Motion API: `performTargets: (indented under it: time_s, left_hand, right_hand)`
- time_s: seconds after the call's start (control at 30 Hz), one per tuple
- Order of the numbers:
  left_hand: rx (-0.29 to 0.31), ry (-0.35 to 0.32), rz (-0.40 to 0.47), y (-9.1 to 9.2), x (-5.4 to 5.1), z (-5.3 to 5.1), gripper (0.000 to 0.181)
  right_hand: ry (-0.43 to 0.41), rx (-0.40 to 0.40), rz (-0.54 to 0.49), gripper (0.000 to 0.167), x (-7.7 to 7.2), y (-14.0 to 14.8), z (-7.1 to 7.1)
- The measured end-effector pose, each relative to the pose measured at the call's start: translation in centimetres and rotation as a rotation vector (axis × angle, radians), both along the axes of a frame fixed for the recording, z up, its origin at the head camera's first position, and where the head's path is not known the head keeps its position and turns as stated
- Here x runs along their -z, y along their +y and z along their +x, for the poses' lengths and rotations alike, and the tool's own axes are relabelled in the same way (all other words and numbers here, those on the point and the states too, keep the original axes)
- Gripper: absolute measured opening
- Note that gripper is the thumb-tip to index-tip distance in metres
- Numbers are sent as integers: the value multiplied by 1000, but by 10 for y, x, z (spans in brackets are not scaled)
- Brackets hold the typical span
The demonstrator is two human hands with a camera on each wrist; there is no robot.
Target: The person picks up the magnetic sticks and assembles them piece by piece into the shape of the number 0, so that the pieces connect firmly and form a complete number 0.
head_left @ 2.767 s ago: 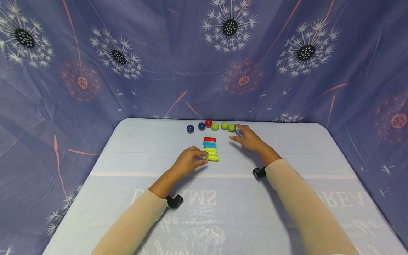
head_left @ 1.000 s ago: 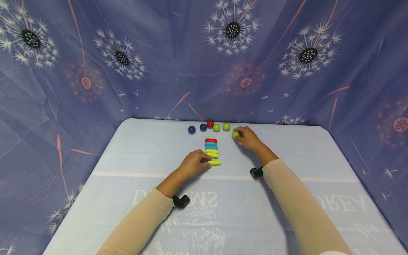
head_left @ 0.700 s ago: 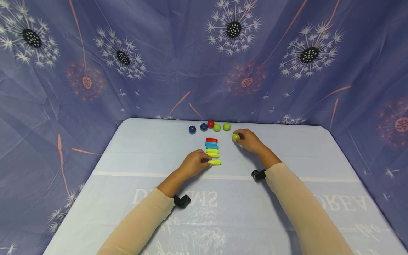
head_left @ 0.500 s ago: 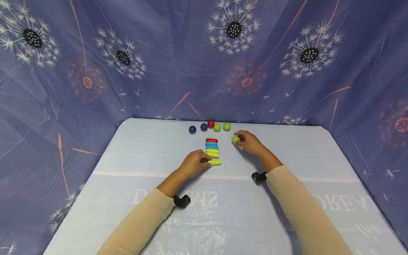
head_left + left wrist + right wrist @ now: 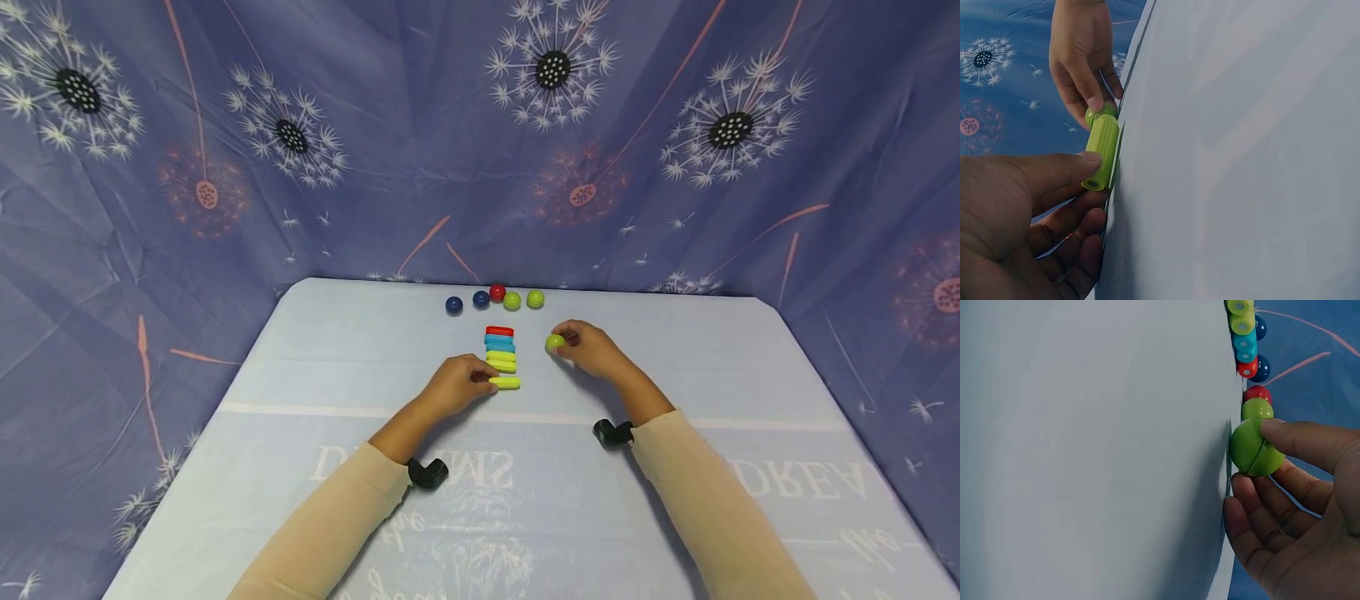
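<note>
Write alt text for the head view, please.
A person's left hand pinches a yellow stick and the right hand a green ball at a white table. Beyond lie five coloured sticks in a column, then five balls.

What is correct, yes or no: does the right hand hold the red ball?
No, the head view shows the right hand pinching a green ball, while the red ball lies apart, untouched.
</note>
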State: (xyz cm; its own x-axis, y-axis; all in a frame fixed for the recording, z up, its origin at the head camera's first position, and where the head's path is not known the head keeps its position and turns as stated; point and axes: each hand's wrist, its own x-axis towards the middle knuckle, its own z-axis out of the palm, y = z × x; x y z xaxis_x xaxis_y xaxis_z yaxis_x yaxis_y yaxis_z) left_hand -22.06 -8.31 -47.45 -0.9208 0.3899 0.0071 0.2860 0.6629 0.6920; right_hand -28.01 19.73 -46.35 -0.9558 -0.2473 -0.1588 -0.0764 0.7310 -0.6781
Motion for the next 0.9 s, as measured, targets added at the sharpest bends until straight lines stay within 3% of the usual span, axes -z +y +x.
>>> performTargets:
  time_s: [0.67, 0.9]
  left_hand:
    - [-2, -6, 12, -1, -1, -1, 20]
    - [-11, -13, 7, -1, -1, -2, 21]
  right_hand:
    - [-21, -85, -77, 32, -1, -12, 31]
    - [0, -124, -45, 39, -1, -19, 41]
